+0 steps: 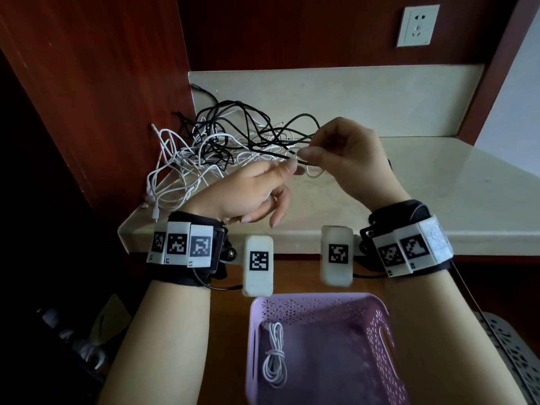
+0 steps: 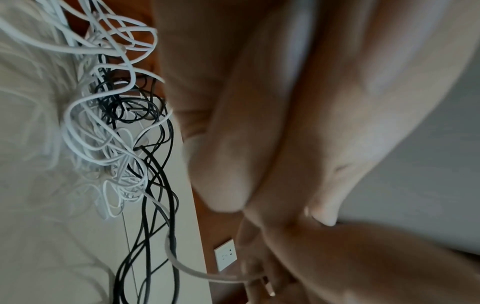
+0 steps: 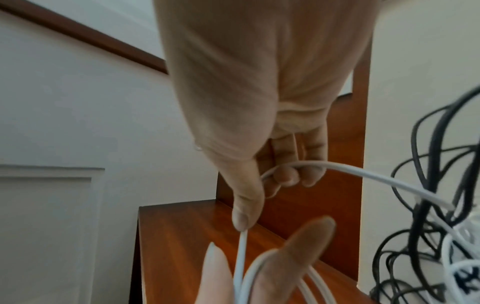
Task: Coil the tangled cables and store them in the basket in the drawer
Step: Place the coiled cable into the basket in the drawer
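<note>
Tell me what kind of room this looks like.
Probably a home, at a built-in wooden nook: a pale counter between red-brown wood panels, a wall socket above, and an open drawer holding a basket.

Basket (image 1: 380,325) front cut off; left wrist view blurred

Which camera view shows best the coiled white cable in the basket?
The head view: the coiled cable lies whole on the floor of the purple basket. Both wrist views show only the tangled cables and fingers, not this one.
</note>
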